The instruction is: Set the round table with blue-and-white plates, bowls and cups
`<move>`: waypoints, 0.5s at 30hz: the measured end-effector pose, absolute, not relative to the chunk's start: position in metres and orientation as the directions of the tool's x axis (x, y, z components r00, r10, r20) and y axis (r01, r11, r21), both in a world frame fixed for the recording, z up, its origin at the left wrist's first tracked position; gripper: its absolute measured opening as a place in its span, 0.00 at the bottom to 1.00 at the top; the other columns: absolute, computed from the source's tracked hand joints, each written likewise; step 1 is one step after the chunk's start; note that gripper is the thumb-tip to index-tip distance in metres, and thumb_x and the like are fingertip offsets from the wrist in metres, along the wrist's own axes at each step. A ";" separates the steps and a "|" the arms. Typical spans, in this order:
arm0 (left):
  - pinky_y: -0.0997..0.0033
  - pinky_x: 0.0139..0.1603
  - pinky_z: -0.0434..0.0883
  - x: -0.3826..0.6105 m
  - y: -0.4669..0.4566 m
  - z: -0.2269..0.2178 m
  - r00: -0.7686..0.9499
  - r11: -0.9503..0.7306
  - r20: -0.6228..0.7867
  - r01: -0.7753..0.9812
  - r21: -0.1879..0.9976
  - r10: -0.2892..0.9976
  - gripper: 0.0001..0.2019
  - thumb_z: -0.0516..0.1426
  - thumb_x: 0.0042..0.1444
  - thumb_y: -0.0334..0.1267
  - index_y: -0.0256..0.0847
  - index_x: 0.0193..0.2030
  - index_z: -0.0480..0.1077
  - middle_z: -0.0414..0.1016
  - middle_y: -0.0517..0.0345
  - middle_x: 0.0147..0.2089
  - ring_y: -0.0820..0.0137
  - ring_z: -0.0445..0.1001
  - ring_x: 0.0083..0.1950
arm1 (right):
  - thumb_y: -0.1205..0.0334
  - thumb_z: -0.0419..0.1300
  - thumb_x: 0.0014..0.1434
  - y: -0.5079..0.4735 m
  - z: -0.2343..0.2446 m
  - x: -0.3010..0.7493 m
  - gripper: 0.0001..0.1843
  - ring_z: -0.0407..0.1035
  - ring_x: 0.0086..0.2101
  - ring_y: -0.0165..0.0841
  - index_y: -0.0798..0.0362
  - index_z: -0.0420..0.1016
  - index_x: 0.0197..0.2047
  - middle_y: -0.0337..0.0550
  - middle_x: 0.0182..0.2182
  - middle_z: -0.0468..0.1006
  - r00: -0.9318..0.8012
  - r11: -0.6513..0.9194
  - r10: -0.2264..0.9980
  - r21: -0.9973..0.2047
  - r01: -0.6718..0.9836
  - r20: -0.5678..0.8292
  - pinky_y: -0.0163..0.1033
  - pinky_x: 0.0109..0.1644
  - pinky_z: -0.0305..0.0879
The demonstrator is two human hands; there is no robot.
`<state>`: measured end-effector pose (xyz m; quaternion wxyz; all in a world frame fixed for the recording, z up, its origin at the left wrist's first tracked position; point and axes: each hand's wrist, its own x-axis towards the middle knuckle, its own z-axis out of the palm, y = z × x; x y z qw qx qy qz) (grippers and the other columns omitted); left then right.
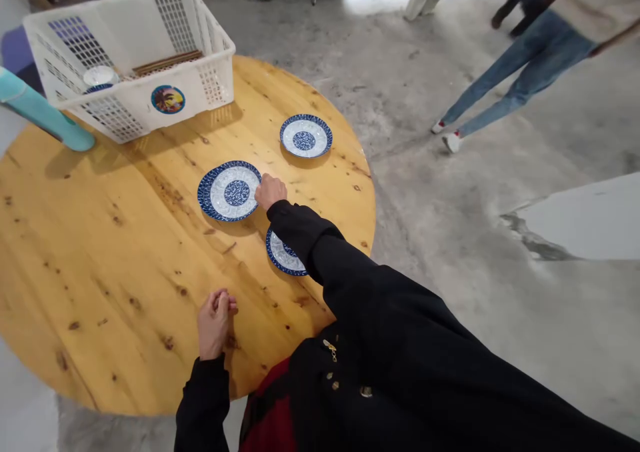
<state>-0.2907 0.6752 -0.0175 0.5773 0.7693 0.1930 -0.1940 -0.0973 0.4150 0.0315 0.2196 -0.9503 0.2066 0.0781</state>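
Three blue-and-white patterned plates lie on a round wooden table (125, 265). My right hand (270, 191) reaches out in a black sleeve and grips the right rim of the large plate (230, 191) with closed fingers. A smaller plate (283, 255) lies under my right forearm, partly hidden. Another small plate (306, 136) sits farther back near the table's edge. My left hand (215, 322) rests near the front edge of the table, its fingers curled into a loose fist with nothing visible in it.
A white plastic basket (130, 59) stands at the back of the table with a small bowl and wooden sticks inside. A teal cylinder (45, 115) lies at the far left. A person in jeans (520, 72) walks on the concrete floor at the upper right.
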 end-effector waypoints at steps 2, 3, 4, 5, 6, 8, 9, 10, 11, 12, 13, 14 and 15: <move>0.63 0.38 0.80 -0.287 0.678 -0.011 0.858 -0.268 -0.505 0.511 0.817 0.095 0.23 0.59 0.53 0.55 0.36 0.45 0.72 0.79 0.52 0.35 0.66 0.80 0.34 | 0.66 0.48 0.66 0.418 0.040 -0.105 0.17 0.73 0.50 0.52 0.61 0.70 0.54 0.63 0.50 0.77 0.914 -0.809 -0.352 -0.424 -0.406 -0.203 0.51 0.54 0.67; 0.63 0.39 0.80 -0.286 0.679 -0.008 0.866 -0.274 -0.488 0.499 0.822 0.111 0.23 0.59 0.54 0.54 0.36 0.45 0.72 0.79 0.51 0.36 0.65 0.80 0.34 | 0.66 0.48 0.66 0.419 0.044 -0.111 0.17 0.73 0.50 0.51 0.61 0.70 0.54 0.63 0.49 0.78 0.919 -0.803 -0.348 -0.446 -0.395 -0.185 0.51 0.54 0.67; 0.63 0.39 0.80 -0.285 0.681 -0.005 0.875 -0.278 -0.467 0.483 0.830 0.128 0.23 0.58 0.55 0.55 0.36 0.46 0.72 0.80 0.51 0.37 0.65 0.80 0.35 | 0.66 0.48 0.66 0.419 0.046 -0.120 0.17 0.73 0.49 0.51 0.61 0.70 0.53 0.62 0.48 0.78 0.922 -0.794 -0.346 -0.470 -0.386 -0.171 0.50 0.54 0.66; 0.63 0.40 0.80 -0.285 0.682 -0.002 0.885 -0.273 -0.443 0.466 0.842 0.145 0.24 0.57 0.57 0.56 0.36 0.48 0.72 0.80 0.50 0.38 0.66 0.80 0.35 | 0.67 0.48 0.65 0.420 0.047 -0.130 0.16 0.73 0.48 0.50 0.60 0.71 0.53 0.61 0.47 0.79 0.924 -0.780 -0.347 -0.498 -0.379 -0.161 0.50 0.54 0.66; 0.64 0.41 0.79 -0.285 0.683 0.002 0.892 -0.255 -0.422 0.451 0.856 0.162 0.25 0.56 0.58 0.57 0.35 0.50 0.72 0.80 0.49 0.39 0.66 0.80 0.36 | 0.67 0.48 0.65 0.420 0.047 -0.143 0.16 0.74 0.47 0.49 0.60 0.72 0.52 0.59 0.45 0.80 0.925 -0.761 -0.347 -0.530 -0.374 -0.154 0.48 0.53 0.66; 0.66 0.42 0.78 -0.286 0.684 0.010 0.895 -0.183 -0.404 0.436 0.881 0.188 0.30 0.53 0.61 0.61 0.36 0.56 0.69 0.80 0.47 0.43 0.67 0.81 0.38 | 0.66 0.49 0.64 0.424 0.042 -0.174 0.15 0.74 0.44 0.46 0.58 0.73 0.49 0.55 0.41 0.81 0.931 -0.707 -0.329 -0.612 -0.353 -0.157 0.45 0.50 0.67; 0.67 0.43 0.78 -0.287 0.685 0.014 0.894 -0.147 -0.405 0.434 0.889 0.191 0.32 0.51 0.62 0.63 0.37 0.59 0.68 0.80 0.46 0.45 0.68 0.81 0.39 | 0.66 0.50 0.64 0.427 0.038 -0.192 0.14 0.75 0.42 0.44 0.58 0.74 0.47 0.52 0.39 0.81 0.937 -0.671 -0.309 -0.662 -0.335 -0.162 0.43 0.48 0.67; 0.68 0.44 0.77 -0.290 0.686 0.019 0.895 -0.126 -0.406 0.432 0.893 0.187 0.34 0.49 0.63 0.65 0.38 0.62 0.66 0.79 0.45 0.47 0.67 0.81 0.41 | 0.66 0.50 0.64 0.432 0.034 -0.211 0.13 0.75 0.39 0.42 0.57 0.75 0.45 0.50 0.37 0.81 0.944 -0.627 -0.285 -0.712 -0.316 -0.168 0.41 0.46 0.67; 0.68 0.44 0.77 -0.293 0.688 0.022 0.899 -0.129 -0.404 0.427 0.895 0.169 0.35 0.46 0.63 0.66 0.39 0.63 0.65 0.79 0.45 0.49 0.67 0.81 0.42 | 0.65 0.51 0.63 0.437 0.029 -0.230 0.13 0.74 0.37 0.40 0.56 0.75 0.45 0.47 0.35 0.81 0.949 -0.578 -0.262 -0.759 -0.299 -0.174 0.40 0.44 0.66; 0.67 0.44 0.77 -0.298 0.691 0.025 0.908 -0.166 -0.394 0.415 0.895 0.145 0.36 0.43 0.64 0.67 0.40 0.63 0.65 0.78 0.45 0.49 0.65 0.81 0.44 | 0.65 0.52 0.63 0.443 0.024 -0.250 0.13 0.74 0.36 0.39 0.56 0.75 0.45 0.46 0.34 0.81 0.954 -0.528 -0.240 -0.801 -0.284 -0.180 0.38 0.43 0.66; 0.67 0.44 0.77 -0.304 0.694 0.028 0.918 -0.228 -0.378 0.396 0.889 0.120 0.36 0.41 0.65 0.67 0.41 0.62 0.66 0.78 0.45 0.49 0.63 0.80 0.46 | 0.65 0.52 0.63 0.450 0.020 -0.269 0.13 0.74 0.35 0.37 0.56 0.76 0.46 0.44 0.34 0.81 0.958 -0.483 -0.219 -0.833 -0.270 -0.183 0.38 0.42 0.66; 0.66 0.43 0.77 -0.312 0.697 0.030 0.927 -0.301 -0.361 0.375 0.877 0.102 0.35 0.40 0.65 0.66 0.41 0.59 0.68 0.78 0.45 0.48 0.62 0.79 0.47 | 0.64 0.53 0.63 0.457 0.015 -0.288 0.13 0.74 0.34 0.37 0.55 0.76 0.47 0.44 0.33 0.81 0.962 -0.448 -0.201 -0.856 -0.258 -0.185 0.37 0.42 0.65; 0.66 0.42 0.76 -0.319 0.701 0.032 0.933 -0.373 -0.348 0.357 0.857 0.094 0.32 0.42 0.65 0.66 0.42 0.55 0.71 0.78 0.47 0.45 0.61 0.78 0.47 | 0.64 0.54 0.63 0.464 0.011 -0.304 0.14 0.74 0.33 0.36 0.55 0.76 0.48 0.43 0.33 0.81 0.965 -0.422 -0.182 -0.872 -0.248 -0.187 0.37 0.42 0.65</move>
